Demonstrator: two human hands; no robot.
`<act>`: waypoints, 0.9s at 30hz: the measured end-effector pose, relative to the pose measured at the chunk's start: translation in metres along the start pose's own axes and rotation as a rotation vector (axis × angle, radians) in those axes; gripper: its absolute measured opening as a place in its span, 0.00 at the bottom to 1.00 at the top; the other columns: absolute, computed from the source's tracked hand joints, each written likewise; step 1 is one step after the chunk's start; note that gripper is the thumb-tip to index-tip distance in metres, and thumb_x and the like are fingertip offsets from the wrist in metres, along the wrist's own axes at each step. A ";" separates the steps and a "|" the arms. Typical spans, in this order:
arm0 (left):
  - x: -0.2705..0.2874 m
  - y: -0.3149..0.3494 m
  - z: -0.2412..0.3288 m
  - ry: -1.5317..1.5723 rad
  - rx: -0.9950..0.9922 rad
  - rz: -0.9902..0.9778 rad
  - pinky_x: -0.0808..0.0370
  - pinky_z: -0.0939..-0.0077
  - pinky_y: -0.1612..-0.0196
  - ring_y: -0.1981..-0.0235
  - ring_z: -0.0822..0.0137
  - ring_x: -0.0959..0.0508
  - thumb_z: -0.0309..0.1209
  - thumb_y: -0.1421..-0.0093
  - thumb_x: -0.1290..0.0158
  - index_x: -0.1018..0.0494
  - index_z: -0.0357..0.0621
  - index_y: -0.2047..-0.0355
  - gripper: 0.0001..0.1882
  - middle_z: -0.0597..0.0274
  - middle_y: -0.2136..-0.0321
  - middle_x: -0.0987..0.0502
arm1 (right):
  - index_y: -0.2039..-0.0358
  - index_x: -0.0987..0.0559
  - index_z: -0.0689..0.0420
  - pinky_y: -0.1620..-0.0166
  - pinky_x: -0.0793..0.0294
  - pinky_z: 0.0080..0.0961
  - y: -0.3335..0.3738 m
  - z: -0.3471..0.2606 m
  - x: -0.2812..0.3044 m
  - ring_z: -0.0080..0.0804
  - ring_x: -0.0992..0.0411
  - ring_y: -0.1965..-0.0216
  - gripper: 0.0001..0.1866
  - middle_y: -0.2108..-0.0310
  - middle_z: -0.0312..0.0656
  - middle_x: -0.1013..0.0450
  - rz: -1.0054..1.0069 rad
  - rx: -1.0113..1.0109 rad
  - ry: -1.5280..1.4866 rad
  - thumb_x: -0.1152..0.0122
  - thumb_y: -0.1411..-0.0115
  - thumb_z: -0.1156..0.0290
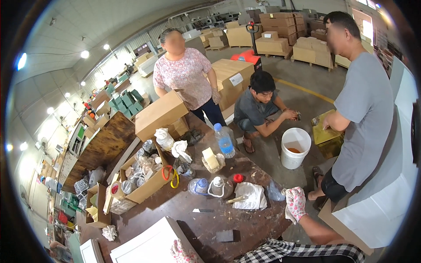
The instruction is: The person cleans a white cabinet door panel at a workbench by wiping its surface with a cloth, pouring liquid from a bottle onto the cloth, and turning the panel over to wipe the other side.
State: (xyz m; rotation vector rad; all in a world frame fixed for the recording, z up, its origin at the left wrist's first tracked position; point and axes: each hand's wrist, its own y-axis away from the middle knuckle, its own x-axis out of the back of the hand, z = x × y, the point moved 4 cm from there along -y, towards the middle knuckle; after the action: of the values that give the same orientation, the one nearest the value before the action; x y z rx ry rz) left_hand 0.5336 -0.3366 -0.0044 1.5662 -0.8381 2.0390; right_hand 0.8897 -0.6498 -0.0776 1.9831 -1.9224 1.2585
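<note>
The gloved right hand hangs closed and empty at the worktop edge, the left hand rests — grip unclear — on the white panel lying flat there, best steadied before any lifting.

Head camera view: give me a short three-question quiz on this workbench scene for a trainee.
1. True or false: the right hand wears a floral glove.
2. Which stands on the floor beside the crouching person? A) white bucket B) green crate C) red drum
3. Fill in: the clear bottle on the table has a ____ cap.

Key: 1 true. 2 A, the white bucket. 3 blue.
</note>
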 end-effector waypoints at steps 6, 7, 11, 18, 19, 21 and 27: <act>0.011 0.000 0.006 -0.021 0.110 -0.114 0.40 0.54 0.43 0.45 0.43 0.39 0.26 0.58 0.41 0.48 0.46 0.39 0.45 0.46 0.42 0.42 | 0.70 0.24 0.56 0.58 0.35 0.37 0.001 0.000 0.000 0.44 0.33 0.62 0.07 0.67 0.44 0.31 -0.033 -0.030 0.017 0.41 0.52 0.73; 0.010 0.000 0.006 -0.019 0.108 -0.106 0.40 0.54 0.43 0.45 0.43 0.39 0.26 0.57 0.41 0.49 0.46 0.39 0.44 0.46 0.42 0.42 | 0.70 0.24 0.56 0.57 0.35 0.37 0.001 0.001 -0.001 0.44 0.33 0.61 0.07 0.67 0.44 0.31 -0.033 -0.024 0.014 0.41 0.52 0.73; 0.008 -0.003 0.007 -0.019 0.056 -0.071 0.40 0.53 0.43 0.44 0.43 0.39 0.27 0.56 0.42 0.48 0.46 0.39 0.43 0.46 0.42 0.42 | 0.70 0.24 0.56 0.56 0.34 0.37 0.000 0.004 -0.003 0.44 0.33 0.61 0.07 0.66 0.44 0.31 -0.049 -0.035 0.022 0.41 0.52 0.72; 0.033 -0.017 0.023 0.341 0.168 -0.136 0.39 0.53 0.44 0.45 0.44 0.38 0.27 0.55 0.44 0.47 0.47 0.40 0.40 0.45 0.43 0.41 | 0.68 0.24 0.55 0.55 0.34 0.37 0.000 0.006 -0.005 0.43 0.33 0.60 0.09 0.65 0.43 0.31 -0.047 -0.035 0.048 0.41 0.52 0.72; 0.025 -0.017 0.017 0.203 0.105 -0.107 0.39 0.53 0.44 0.45 0.44 0.39 0.27 0.55 0.44 0.46 0.47 0.40 0.40 0.45 0.43 0.41 | 0.68 0.24 0.55 0.56 0.34 0.37 -0.002 0.003 -0.004 0.43 0.33 0.60 0.09 0.65 0.43 0.31 -0.050 -0.041 0.042 0.41 0.52 0.72; 0.006 -0.012 0.005 0.052 0.033 -0.073 0.39 0.53 0.44 0.46 0.44 0.39 0.27 0.55 0.44 0.46 0.47 0.40 0.40 0.45 0.44 0.41 | 0.68 0.24 0.56 0.56 0.34 0.37 -0.001 0.003 -0.004 0.43 0.33 0.60 0.08 0.65 0.43 0.31 -0.053 -0.049 0.035 0.41 0.51 0.72; -0.008 -0.001 -0.010 -0.008 -0.048 0.020 0.39 0.53 0.45 0.46 0.44 0.38 0.26 0.55 0.45 0.46 0.48 0.40 0.40 0.45 0.44 0.41 | 0.68 0.24 0.56 0.57 0.34 0.37 0.001 0.003 -0.001 0.43 0.33 0.61 0.08 0.66 0.44 0.31 -0.044 -0.015 0.020 0.41 0.51 0.72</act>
State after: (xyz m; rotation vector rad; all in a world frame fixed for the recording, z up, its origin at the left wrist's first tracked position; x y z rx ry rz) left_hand 0.5294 -0.3284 -0.0134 1.5475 -0.9027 2.0130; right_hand 0.8905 -0.6512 -0.0810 1.9867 -1.8630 1.2447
